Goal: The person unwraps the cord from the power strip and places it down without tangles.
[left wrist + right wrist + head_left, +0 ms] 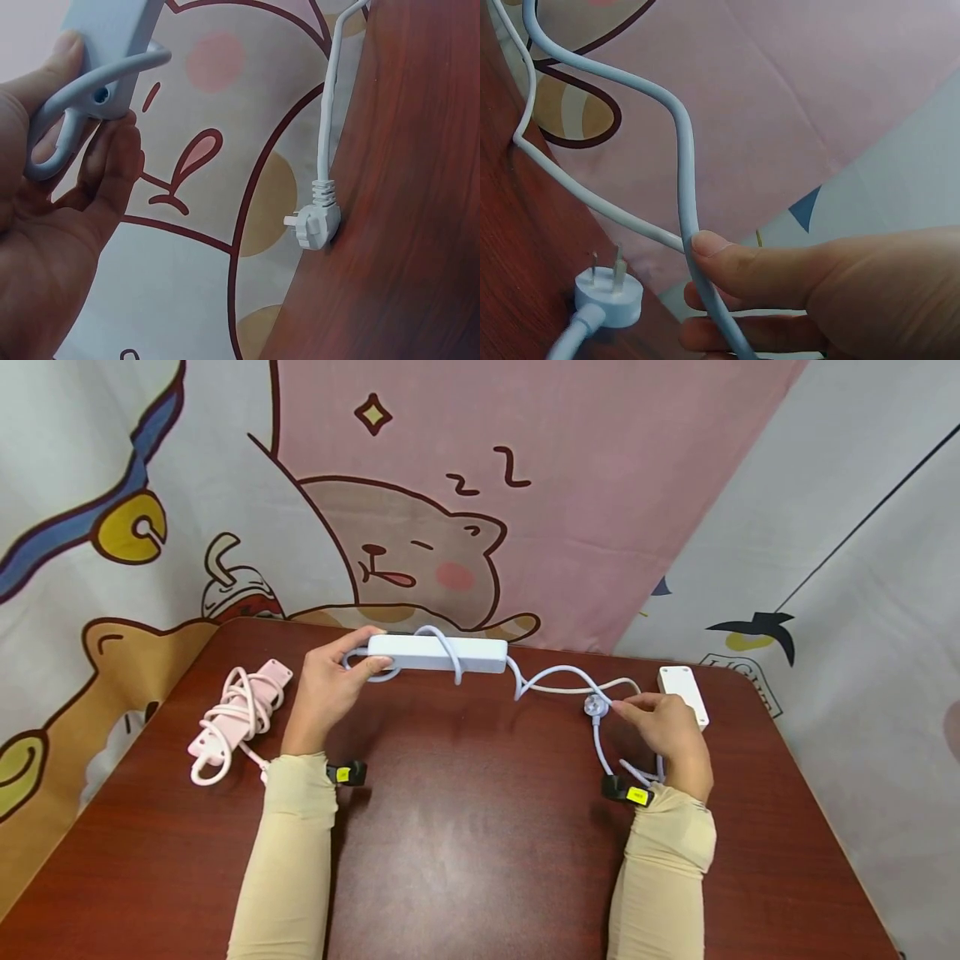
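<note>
A light blue power strip (480, 656) is held up above the far part of the table by my left hand (324, 689), thumb on one face and fingers behind its left end. One turn of its blue cord (558, 668) wraps the strip, and a loop hangs at the left end beside my palm. Off to the right, my right hand (669, 727) pinches that cord between thumb and fingers, as the right wrist view also shows. The blue plug (609, 296) lies on the table just left of this hand, prongs up.
A pink power strip (243, 706) wrapped in its own cord lies at the left. At the far right is a white power strip (682, 693), partly behind my right hand. A white cord (592, 199) runs along the far edge, with a white plug (319, 225). Behind hangs a printed curtain (600, 527).
</note>
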`<state>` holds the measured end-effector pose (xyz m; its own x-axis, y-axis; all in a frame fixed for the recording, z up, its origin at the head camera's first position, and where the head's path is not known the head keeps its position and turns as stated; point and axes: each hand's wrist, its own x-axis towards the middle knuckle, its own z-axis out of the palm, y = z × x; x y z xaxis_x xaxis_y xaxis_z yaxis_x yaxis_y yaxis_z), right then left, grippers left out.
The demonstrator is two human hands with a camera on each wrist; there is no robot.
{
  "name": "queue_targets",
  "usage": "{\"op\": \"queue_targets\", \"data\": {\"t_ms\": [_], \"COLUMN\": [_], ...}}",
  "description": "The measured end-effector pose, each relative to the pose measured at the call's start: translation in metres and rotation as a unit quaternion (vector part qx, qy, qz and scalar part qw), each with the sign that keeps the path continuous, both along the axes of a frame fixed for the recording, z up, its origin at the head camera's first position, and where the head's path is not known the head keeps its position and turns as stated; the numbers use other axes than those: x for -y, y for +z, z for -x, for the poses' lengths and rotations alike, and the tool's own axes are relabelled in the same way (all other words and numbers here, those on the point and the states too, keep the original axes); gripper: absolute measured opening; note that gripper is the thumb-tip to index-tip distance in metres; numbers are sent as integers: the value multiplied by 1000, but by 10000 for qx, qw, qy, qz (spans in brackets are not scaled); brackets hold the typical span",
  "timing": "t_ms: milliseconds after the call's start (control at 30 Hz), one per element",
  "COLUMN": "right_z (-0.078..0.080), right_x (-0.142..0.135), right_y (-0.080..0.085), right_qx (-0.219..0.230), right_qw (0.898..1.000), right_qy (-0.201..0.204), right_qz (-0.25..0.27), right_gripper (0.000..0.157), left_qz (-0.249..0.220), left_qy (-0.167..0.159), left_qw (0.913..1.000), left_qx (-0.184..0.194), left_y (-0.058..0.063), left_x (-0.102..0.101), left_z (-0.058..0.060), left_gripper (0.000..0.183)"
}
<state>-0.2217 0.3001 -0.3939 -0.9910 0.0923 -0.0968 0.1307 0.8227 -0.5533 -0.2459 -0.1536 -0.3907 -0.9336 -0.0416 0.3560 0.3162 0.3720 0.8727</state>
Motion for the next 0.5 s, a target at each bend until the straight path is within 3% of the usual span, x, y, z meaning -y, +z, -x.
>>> {"op": "queue_targets", "data": {"t_ms": [133, 300, 400, 500], "right_z": [2, 5, 7, 8], "right_x": [5, 19, 35, 57], "right_y": [1, 5, 12, 19], "right_qx": [-210, -921, -1397, -1515], "right_qw": [9997, 9952, 9892, 9848], "right_qy": [129, 273, 434, 775], "right_qz": [-92, -178, 7, 338], "right_gripper": [43, 33, 30, 28], "left_qz": [12, 103, 190, 219], "left_qy": [-62, -105, -99, -90], "left_qw": [10000, 9999, 9997, 9996], "left_qx": [-37, -77, -95, -118], "left_y": [-1, -1, -2, -2], "left_x": [-1, -1, -1, -2], "left_z": [0, 0, 1, 0], "left_gripper": [37, 36, 35, 35]}}
